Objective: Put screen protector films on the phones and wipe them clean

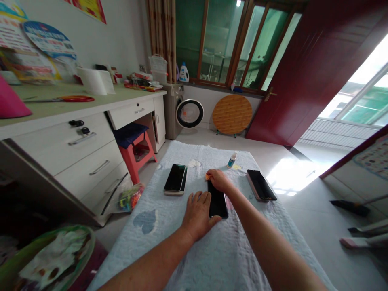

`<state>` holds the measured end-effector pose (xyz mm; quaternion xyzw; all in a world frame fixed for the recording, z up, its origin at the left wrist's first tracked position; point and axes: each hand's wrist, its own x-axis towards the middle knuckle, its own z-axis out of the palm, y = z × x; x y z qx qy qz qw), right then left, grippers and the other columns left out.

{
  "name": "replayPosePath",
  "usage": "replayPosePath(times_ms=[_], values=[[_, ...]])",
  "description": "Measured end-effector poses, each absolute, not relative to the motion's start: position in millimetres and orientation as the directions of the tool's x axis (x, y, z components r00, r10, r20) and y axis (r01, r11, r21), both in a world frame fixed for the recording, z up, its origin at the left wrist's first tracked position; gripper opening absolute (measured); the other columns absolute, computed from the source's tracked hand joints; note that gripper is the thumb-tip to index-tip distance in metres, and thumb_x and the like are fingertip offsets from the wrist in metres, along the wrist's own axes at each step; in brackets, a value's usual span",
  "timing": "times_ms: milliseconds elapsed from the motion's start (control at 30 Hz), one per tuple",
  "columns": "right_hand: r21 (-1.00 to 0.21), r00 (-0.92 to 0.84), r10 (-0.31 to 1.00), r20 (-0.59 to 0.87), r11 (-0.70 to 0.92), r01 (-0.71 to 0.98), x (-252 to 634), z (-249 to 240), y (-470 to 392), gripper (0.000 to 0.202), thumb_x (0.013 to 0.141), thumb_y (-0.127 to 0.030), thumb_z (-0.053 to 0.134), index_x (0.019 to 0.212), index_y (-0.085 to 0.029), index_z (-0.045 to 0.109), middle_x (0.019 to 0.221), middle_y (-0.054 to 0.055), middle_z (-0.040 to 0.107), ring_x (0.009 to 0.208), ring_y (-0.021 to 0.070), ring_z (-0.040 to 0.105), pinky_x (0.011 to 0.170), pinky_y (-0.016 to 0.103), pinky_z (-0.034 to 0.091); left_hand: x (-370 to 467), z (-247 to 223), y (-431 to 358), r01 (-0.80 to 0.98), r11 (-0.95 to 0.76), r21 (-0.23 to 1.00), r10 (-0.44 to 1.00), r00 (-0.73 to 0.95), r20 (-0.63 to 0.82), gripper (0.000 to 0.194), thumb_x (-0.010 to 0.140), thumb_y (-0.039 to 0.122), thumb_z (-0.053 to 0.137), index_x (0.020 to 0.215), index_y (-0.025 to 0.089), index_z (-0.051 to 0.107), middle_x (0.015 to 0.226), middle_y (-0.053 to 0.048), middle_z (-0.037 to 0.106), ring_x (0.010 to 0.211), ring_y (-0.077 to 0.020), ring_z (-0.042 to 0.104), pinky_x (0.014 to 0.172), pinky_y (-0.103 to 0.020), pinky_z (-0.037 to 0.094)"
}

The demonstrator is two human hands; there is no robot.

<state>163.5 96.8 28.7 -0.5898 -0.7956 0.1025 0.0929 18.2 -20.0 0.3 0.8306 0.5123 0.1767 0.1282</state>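
Tiled room, white desk along the left, front-load washing machine with its door open at the back. Work surface is a pale blue quilted cover, visibly creased.

Black-screened smartphone lies face up mid-cover, between and partly under both hands. Left hand is laid flat, fingers slightly spread along the phone's left side, thumb by the near end — bracing, not clasping, by the look of it. Right hand is bunched at the far end, pinching an orange cloth; most of the cloth is hidden.

Stacked phones sit to the left, another phone near the right edge, small white-capped bottle standing beyond.

Risks: soft cover could let the phone skate if left-hand pressure eases. Bottle looks tippable — a cover tug or right-hand knock would do it. Right-edge phone could get elbowed off; upper stacked phone could slide.
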Motion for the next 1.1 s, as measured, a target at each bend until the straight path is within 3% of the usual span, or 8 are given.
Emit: replayPosePath(times_ms=[200,500,800,1100], values=[[-0.244,-0.384,0.922,0.047,0.384,0.891,150,23,95,0.031,0.089,-0.013,0.044,0.107,-0.017,0.068,0.108,0.009,0.069,0.104,0.0179,0.058,0.093,0.025,0.036,19,-2,-20,0.804,-0.453,0.386,0.892,0.413,0.185,0.072,0.080,0.058,0.062,0.137,0.017,0.045,0.142,-0.013,0.049,0.132,-0.0355,0.038,0.112,-0.056,0.022],[-0.280,-0.152,0.986,0.074,0.167,0.945,196,16,93,0.033,0.085,-0.008,0.044,0.108,-0.014,0.067,0.106,0.010,0.069,0.098,0.0174,0.061,0.084,0.022,0.039,20,0,-23,0.809,-0.439,0.390,0.898,0.399,0.184,0.073,0.080,0.057,0.061,0.139,0.018,0.042,0.143,-0.012,0.048,0.133,-0.0350,0.036,0.113,-0.053,0.021],[-0.302,0.009,0.997,0.080,0.016,0.953,207,18,55,0.021,0.088,-0.018,0.049,0.099,-0.015,0.067,0.092,0.009,0.071,0.086,0.0176,0.063,0.071,0.023,0.037,20,3,-24,0.805,-0.443,0.395,0.897,0.402,0.186,0.075,0.080,0.056,0.061,0.139,0.015,0.042,0.141,-0.012,0.050,0.132,-0.0340,0.037,0.113,-0.051,0.021],[-0.435,-0.040,0.998,0.054,0.060,0.898,200,22,-16,0.019,0.086,-0.014,0.049,0.093,-0.019,0.066,0.089,0.004,0.068,0.083,0.0154,0.061,0.072,0.021,0.038,19,2,-23,0.809,-0.449,0.381,0.894,0.403,0.198,0.073,0.080,0.057,0.060,0.138,0.016,0.045,0.141,-0.012,0.050,0.131,-0.0338,0.039,0.112,-0.051,0.023]])
